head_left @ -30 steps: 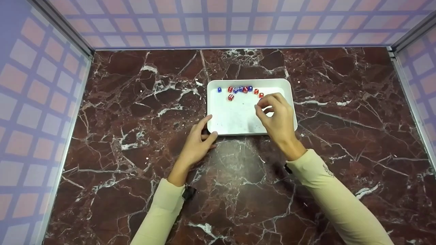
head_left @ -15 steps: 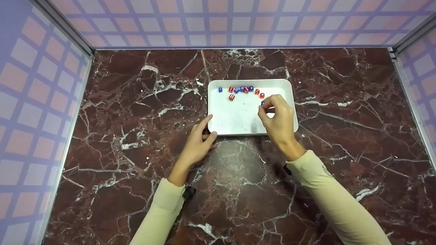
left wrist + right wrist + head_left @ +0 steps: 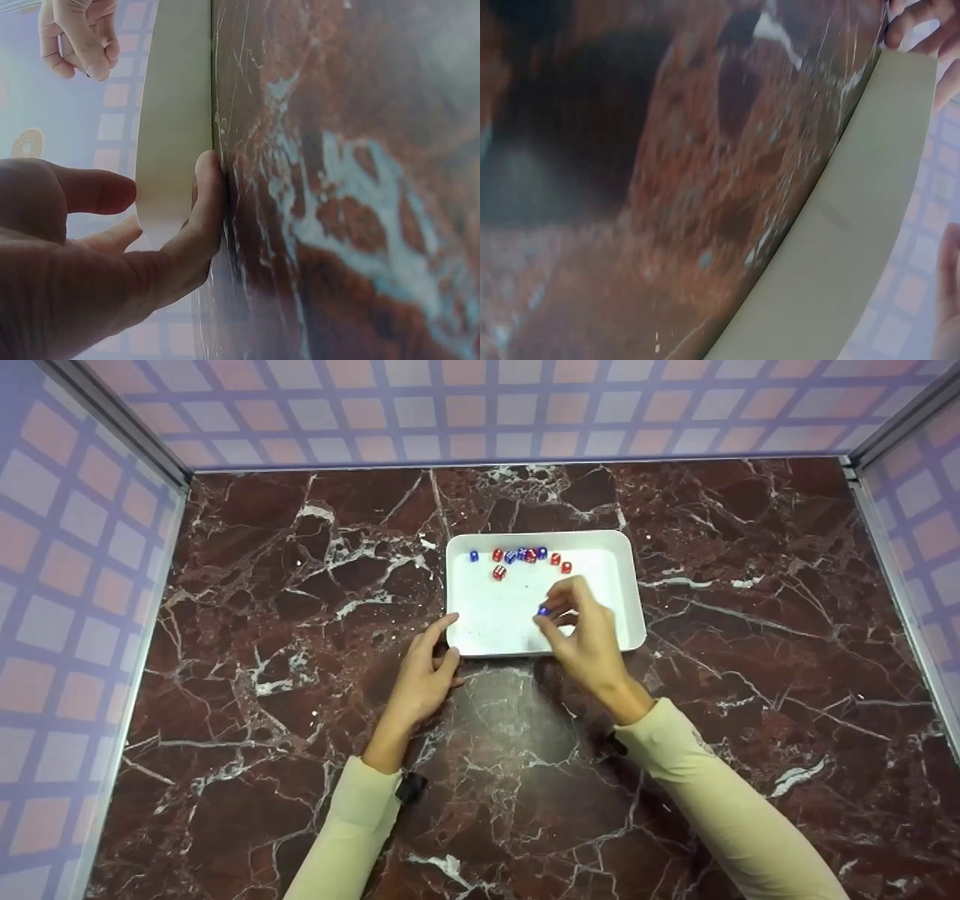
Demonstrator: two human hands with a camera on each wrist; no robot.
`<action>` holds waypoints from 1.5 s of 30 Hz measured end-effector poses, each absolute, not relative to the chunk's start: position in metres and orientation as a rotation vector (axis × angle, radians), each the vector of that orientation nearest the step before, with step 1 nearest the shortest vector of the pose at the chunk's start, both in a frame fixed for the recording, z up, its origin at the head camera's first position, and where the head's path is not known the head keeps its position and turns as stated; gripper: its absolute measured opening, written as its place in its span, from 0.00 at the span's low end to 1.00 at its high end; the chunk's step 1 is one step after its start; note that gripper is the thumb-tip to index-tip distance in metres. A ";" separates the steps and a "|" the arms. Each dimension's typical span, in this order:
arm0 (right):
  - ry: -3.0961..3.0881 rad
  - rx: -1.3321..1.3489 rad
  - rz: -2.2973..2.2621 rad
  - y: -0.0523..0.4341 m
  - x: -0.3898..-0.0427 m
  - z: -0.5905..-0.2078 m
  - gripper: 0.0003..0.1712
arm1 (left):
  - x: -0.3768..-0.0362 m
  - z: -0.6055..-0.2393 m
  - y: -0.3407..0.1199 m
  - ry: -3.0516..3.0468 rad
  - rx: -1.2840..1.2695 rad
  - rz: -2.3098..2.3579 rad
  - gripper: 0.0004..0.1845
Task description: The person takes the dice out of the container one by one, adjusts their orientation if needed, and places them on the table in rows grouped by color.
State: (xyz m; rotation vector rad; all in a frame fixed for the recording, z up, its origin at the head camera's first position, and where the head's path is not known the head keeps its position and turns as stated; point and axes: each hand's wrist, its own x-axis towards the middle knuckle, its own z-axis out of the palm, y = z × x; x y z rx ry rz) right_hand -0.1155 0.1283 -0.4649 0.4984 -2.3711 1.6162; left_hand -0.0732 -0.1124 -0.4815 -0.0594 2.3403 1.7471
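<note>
**Blue die pinched over white tray**

Item: blue die [image 3: 543, 610], small, translucent. Held between thumb and fingertips of the right hand [image 3: 587, 634], at the very tip of the pinch, at about 10 o'clock from the middle of that hand. The die sits above the tray floor in the tray's near half, roughly central from side to side; whether it touches the floor cannot be told from the head view.

Right hand: fingers curled, closed in a pinch on the blue die; wrist enters from 5 o'clock, cream sleeve [image 3: 720, 802] behind it. In the left wrist view the same hand shows at the top left [image 3: 79, 34], fingers bent.

Left hand [image 3: 424, 679]: fingers relaxed and fairly straight, resting against the near-left corner of the white tray [image 3: 626, 607], thumb lying along the tray's outer wall [image 3: 176, 112] where it meets the marble. It grips nothing.

Remaining dice [image 3: 517, 556]: a loose row of red and blue pieces along the tray's far wall, at 12 o'clock from the held die and well apart from it; one red die [image 3: 499, 573] lies just nearer than the row, at 11 o'clock.

Support: dark red marble table [image 3: 300, 697] with white veining; the tray lies at its centre, toward the far side
</note>
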 end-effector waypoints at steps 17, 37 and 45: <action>-2.597 0.751 1.730 0.118 -0.091 -0.472 0.10 | -0.074 -0.483 -0.113 2.245 -0.149 1.840 0.29; -2.655 0.708 1.571 0.099 -0.073 -0.482 0.09 | -0.076 -0.485 -0.115 2.149 -0.161 1.881 0.41; -2.752 0.807 1.402 0.091 -0.079 -0.480 0.10 | -0.077 -0.486 -0.117 2.128 -0.192 1.889 0.45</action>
